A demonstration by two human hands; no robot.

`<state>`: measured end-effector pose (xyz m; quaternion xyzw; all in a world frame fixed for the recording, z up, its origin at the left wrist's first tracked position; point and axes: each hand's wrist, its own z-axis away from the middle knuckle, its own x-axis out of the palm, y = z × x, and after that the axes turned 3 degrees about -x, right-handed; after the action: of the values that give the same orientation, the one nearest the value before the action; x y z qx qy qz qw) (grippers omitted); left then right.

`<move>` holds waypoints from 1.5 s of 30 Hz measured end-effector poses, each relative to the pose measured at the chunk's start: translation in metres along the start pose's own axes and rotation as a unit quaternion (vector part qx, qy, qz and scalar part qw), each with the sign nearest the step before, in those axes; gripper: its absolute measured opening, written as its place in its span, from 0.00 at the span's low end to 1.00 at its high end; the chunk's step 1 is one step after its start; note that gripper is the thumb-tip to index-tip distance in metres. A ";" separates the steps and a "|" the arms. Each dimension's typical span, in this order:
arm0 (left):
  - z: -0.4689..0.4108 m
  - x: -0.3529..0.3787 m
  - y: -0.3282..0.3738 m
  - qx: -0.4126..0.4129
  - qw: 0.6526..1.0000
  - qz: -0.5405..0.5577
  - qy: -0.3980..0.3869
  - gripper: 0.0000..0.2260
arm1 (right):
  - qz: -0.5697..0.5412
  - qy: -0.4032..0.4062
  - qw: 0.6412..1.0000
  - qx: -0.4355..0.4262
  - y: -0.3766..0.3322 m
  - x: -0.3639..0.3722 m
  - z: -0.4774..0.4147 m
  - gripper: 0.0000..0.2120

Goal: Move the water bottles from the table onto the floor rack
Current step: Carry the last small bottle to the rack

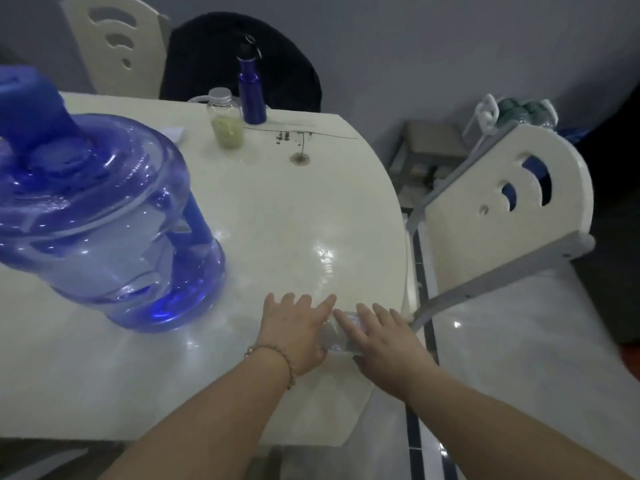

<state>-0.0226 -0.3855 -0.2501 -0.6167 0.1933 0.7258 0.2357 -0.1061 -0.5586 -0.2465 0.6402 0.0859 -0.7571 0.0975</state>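
Lying between both hands' (294,332) (384,336) spread, unclosed grip: clear bottle (341,336), contents unclear.

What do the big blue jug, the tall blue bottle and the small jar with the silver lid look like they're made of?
Big blue jug: likely clear tinted plastic; you see through it and it glints. Tall blue bottle: probably painted metal, opaque with a satin sheen. Small jar: clear glass or plastic, hard to tell, with a metallic-looking lid.
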 end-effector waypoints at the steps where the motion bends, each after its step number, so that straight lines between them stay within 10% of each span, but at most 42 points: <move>1: 0.000 0.002 0.002 0.003 1.000 -0.006 0.015 0.37 | -0.010 -0.005 1.000 -0.002 0.001 0.000 0.001 0.41; 16: -0.022 -0.110 0.117 0.050 0.978 0.017 0.204 0.27 | 0.022 0.183 0.983 0.025 0.094 -0.100 0.074 0.35; 26: -0.089 -0.228 0.360 0.114 0.938 -0.011 0.326 0.23 | 0.115 0.254 0.955 0.101 0.295 -0.173 0.238 0.31; 45: -0.316 -0.260 0.559 0.199 0.949 -0.047 0.240 0.28 | 0.098 0.145 0.977 0.125 0.581 -0.163 0.266 0.35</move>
<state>-0.0600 -1.0481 -0.0510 -0.7219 0.3553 0.4908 0.3343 -0.1835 -1.1815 -0.0448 0.7555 -0.0593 -0.6479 0.0772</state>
